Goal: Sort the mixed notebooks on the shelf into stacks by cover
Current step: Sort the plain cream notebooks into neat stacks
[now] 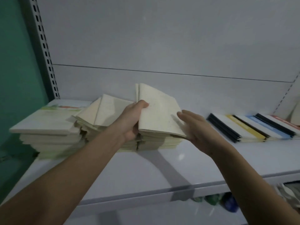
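Shelf [146,168], white and glossy, against a pale back panel [162,38] — left hand [131,120] grips tilted cream notebooks [158,111]; right hand [194,127], fingers straight, supports their edge.

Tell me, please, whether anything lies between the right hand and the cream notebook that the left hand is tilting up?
Nothing visible does. The left hand grips the cream notebook at its left edge, thumb on the cover, and the right hand is already at its lower right corner, fingers straight. No other object sits between that hand and the cover.
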